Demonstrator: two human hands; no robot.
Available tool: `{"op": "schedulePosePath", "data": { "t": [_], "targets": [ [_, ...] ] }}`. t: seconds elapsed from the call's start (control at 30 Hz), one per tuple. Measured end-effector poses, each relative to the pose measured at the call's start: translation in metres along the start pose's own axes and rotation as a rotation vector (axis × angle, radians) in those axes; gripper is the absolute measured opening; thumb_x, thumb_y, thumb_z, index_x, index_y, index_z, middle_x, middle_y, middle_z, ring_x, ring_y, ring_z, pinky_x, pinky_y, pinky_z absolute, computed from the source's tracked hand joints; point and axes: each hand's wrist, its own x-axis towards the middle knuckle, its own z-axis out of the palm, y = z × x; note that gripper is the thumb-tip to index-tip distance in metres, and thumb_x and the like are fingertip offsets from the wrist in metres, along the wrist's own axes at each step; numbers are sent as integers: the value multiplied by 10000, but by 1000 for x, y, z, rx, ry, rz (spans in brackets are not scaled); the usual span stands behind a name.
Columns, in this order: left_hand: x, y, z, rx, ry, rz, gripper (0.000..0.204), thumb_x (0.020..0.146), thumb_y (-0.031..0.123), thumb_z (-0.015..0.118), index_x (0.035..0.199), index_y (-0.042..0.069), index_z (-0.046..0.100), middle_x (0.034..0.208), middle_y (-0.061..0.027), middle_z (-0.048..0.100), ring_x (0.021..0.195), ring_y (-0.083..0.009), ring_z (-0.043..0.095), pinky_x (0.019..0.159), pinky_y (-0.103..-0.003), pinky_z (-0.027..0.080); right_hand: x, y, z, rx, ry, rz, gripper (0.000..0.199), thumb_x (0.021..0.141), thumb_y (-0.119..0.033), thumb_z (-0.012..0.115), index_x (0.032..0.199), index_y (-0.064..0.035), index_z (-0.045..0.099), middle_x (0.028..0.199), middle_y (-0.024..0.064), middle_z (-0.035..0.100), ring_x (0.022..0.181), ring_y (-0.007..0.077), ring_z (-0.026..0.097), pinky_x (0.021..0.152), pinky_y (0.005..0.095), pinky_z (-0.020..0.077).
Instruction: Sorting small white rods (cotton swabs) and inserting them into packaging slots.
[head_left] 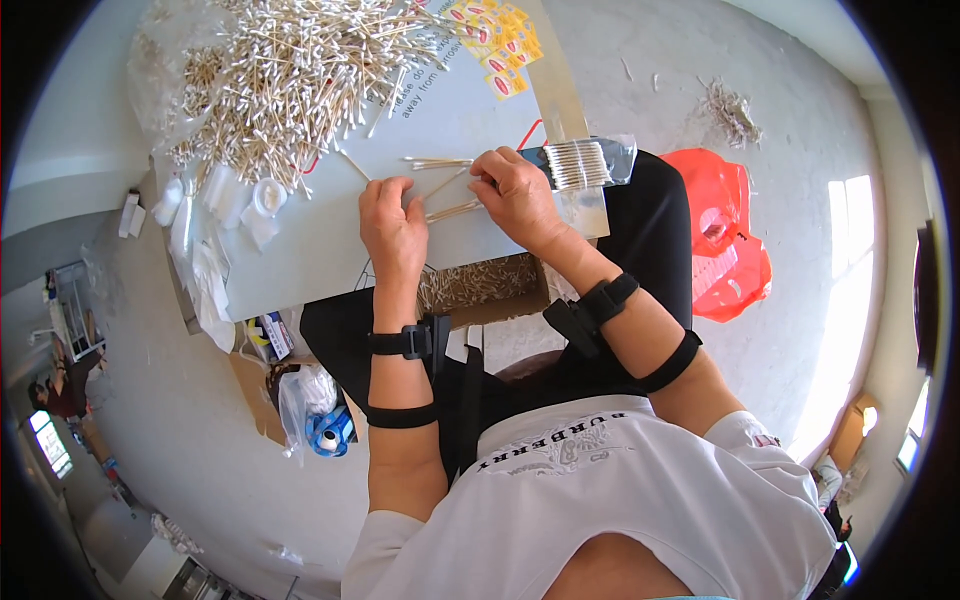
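Left hand [394, 225] and right hand [516, 195] have curled fingers; whether either grips anything, I cannot tell. Slim, white-tipped wooden cotton swabs [452, 211] lie between them on the smooth pale-grey worktop [315, 245], long axes roughly left-to-right, nearer the right hand.

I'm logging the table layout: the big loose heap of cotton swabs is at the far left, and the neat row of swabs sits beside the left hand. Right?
One slip: the neat row of swabs sits beside the right hand, not the left hand, as the head view shows. The big loose heap of cotton swabs is at the far left.
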Motion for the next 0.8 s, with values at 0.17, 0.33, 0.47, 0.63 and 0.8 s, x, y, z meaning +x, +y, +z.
{"op": "schedulePosePath", "data": {
  "t": [0.17,0.33,0.47,0.63,0.8],
  "targets": [
    [10,6,3,-11,-12,-5,258,736,-55,642,968,58,634,890,-81,571,932,-301,553,813,-401,467,20,1,-2,-40,22,27,133,778,-73,678,892,-37,620,833,124,606,745,317,621,656,381,504],
    [15,5,5,48,-1,47,250,727,-58,650,947,60,641,867,-81,560,913,-295,558,791,-404,475,34,8,4,-188,-35,-24,53,805,-128,622,826,-81,637,806,112,578,731,335,617,633,438,502],
    [15,4,4,80,-5,76,224,727,-55,653,921,57,641,872,-83,564,908,-296,558,783,-401,476,44,12,8,-254,-43,-12,56,817,-129,629,830,-79,649,789,94,577,757,317,614,648,406,495],
    [12,1,4,32,-25,82,222,690,-15,713,886,54,635,888,-89,574,907,-303,562,780,-406,476,50,16,7,-180,-20,0,61,807,-125,638,832,-70,648,807,97,596,750,312,614,654,392,495],
    [10,3,3,65,-54,72,227,682,-1,727,881,47,626,894,-93,576,913,-306,565,784,-412,475,45,15,-1,-51,-13,28,58,793,-108,648,830,-64,652,802,98,599,740,294,615,651,379,489]
  ]
}}
